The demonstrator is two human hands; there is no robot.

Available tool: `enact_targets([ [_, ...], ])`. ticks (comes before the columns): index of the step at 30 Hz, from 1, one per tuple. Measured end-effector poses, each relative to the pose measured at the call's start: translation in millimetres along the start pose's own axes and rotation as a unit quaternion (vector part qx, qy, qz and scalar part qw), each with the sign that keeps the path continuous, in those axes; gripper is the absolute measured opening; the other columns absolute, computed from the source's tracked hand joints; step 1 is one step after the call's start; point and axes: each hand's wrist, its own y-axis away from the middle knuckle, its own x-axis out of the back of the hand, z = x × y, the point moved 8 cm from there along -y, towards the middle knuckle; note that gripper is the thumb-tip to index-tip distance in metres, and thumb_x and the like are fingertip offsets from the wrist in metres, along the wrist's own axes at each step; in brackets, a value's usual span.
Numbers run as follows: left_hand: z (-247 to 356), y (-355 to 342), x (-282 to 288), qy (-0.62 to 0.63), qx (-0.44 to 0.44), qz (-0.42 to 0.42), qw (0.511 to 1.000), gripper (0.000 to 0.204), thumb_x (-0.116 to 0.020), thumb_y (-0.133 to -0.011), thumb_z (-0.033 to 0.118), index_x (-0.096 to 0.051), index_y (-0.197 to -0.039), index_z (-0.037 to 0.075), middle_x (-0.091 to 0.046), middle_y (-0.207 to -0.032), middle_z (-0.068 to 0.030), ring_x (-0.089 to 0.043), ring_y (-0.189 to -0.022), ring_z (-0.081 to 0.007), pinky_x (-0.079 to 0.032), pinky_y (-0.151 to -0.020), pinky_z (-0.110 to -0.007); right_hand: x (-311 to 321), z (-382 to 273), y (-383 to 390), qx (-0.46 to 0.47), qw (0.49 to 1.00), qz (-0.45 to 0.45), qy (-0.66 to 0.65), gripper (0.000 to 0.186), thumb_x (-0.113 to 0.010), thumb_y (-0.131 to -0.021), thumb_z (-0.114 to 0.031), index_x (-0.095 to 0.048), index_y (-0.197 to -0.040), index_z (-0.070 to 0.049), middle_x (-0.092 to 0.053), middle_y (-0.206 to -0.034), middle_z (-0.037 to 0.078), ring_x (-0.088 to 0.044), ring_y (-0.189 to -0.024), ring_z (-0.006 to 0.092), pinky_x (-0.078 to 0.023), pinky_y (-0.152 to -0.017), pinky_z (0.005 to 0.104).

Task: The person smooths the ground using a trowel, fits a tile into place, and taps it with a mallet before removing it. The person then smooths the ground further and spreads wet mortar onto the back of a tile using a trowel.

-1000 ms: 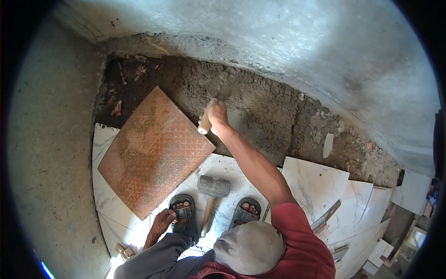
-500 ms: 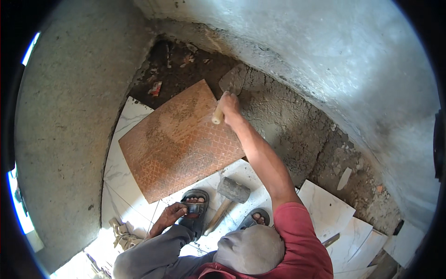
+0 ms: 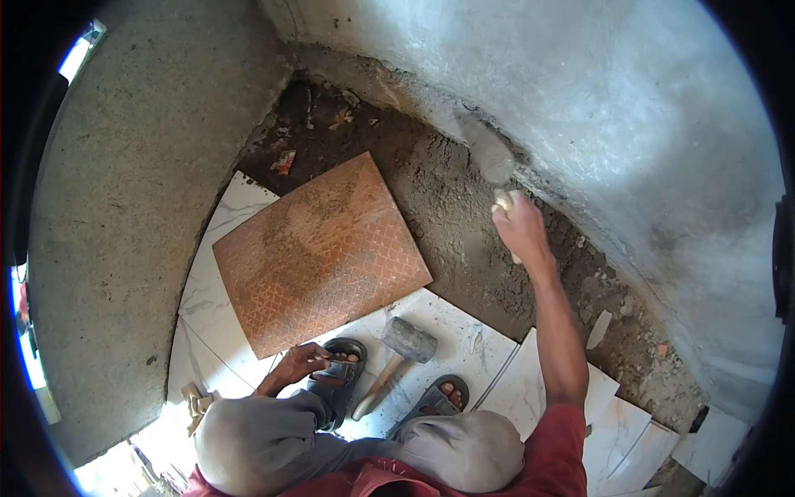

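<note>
My right hand (image 3: 520,225) is closed round the pale handle of a trowel, out over the mortar bed. The trowel's grey blade (image 3: 489,153) points away from me, at the foot of the right-hand wall, and is slightly blurred. My left hand (image 3: 300,364) hangs beside my left sandal, its fingers loosely bent and apart, with nothing plainly in them. Between the two hands lies a large orange-brown tile (image 3: 323,257), patterned face up and smeared with grey mortar. A rubber mallet (image 3: 409,340) with a wooden handle rests on the white tiles between my feet.
Rough wet mortar (image 3: 460,215) spreads from the tile to the right wall (image 3: 613,124). A concrete wall (image 3: 141,207) rises on the left. White marbled tiles (image 3: 464,323) lie under my feet, with loose white tiles (image 3: 621,431) at the right. Rubble and a red scrap (image 3: 283,162) lie about.
My right hand and the trowel have swung right, from beside the orange-brown tile's far corner to the foot of the right wall. My left hand stays near the sandal.
</note>
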Motion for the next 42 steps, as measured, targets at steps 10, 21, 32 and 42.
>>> enact_targets([
  [10,37,15,20,-0.01,0.0,0.026,1.0,0.019,-0.073,-0.079,0.018,-0.06,-0.086,0.006,-0.058,-0.073,-0.0021,-0.054,-0.069,-0.0125,-0.043,-0.062,-0.029,-27,-31,-5,0.093,0.985,0.145,0.015,0.041,-0.06,-0.085,-0.021,-0.042,-0.111,0.005,-0.06,-0.088,0.024,-0.062,-0.077,0.0397,-0.049,-0.067,0.0477],
  [21,18,8,-46,0.137,-0.099,-0.109,0.98,0.022,-0.06,-0.091,0.023,-0.06,-0.104,0.006,-0.058,-0.081,0.0002,-0.052,-0.075,-0.0096,-0.043,-0.068,-0.027,-57,-69,-57,0.044,0.95,-0.131,0.281,0.036,-0.048,-0.088,-0.016,-0.039,-0.121,-0.004,-0.047,-0.119,0.031,-0.059,-0.091,0.0471,-0.05,-0.074,0.0534],
  [32,7,-39,-67,0.235,-0.021,-0.313,0.92,0.036,-0.053,-0.095,0.033,-0.053,-0.117,0.005,-0.054,-0.106,-0.0039,-0.049,-0.102,-0.013,-0.04,-0.09,-0.03,-112,-42,-98,-0.001,0.93,-0.177,0.322,0.057,-0.05,-0.086,-0.018,-0.035,-0.141,-0.016,-0.055,-0.114,0.027,-0.058,-0.1,0.0441,-0.047,-0.087,0.0497],
  [42,28,-41,-61,0.185,-0.029,-0.341,0.921,0.041,-0.051,-0.096,0.036,-0.052,-0.12,0.004,-0.055,-0.111,-0.0093,-0.052,-0.104,-0.0175,-0.042,-0.09,-0.033,-132,-69,-130,0.02,0.937,-0.134,0.322,0.061,-0.053,-0.084,-0.019,-0.033,-0.141,-0.016,-0.062,-0.098,0.027,-0.06,-0.094,0.0441,-0.047,-0.083,0.0512],
])
